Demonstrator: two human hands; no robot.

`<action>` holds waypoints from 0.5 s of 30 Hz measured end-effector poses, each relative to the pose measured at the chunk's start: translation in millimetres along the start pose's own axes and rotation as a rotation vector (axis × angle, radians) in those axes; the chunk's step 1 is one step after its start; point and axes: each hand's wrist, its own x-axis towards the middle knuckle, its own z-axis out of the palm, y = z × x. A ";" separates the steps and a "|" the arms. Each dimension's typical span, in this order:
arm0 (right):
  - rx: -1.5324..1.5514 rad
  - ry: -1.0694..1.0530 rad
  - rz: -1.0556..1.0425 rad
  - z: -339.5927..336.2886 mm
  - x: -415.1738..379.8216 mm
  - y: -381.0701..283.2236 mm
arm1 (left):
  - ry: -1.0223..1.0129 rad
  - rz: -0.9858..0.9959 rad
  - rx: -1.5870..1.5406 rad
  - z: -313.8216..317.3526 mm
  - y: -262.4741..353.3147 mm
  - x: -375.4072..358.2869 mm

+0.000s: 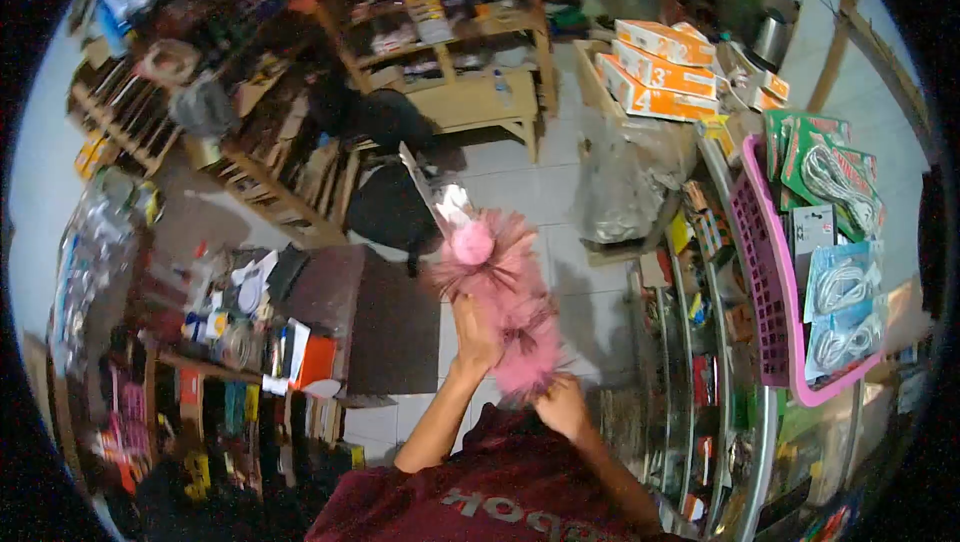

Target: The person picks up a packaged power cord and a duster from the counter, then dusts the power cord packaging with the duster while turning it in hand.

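Pink, fluffy, feathery dusters [505, 327] hang in a bunch in front of my chest, with a round pink knob and a clear, shiny wrapper at the upper end. My left hand [477, 332] is closed around the left side of the bunch. At its lower right end my right hand [563, 405] has its fingers closed on the pink fluff. Some of the fingers of both hands are hidden behind or in the fluff.
A pink basket [792, 342] with packaged white cords stands at the right on a glass case. Behind it are orange-white boxes [662, 72]. A wooden bench [470, 107] is ahead, a dark chair [390, 207] left of centre. Cluttered shelves line the left.
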 end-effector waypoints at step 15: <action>-0.313 0.552 0.107 -34.9 78.4 3.9 | -0.206 -0.209 -0.912 130.7 -55.3 163.3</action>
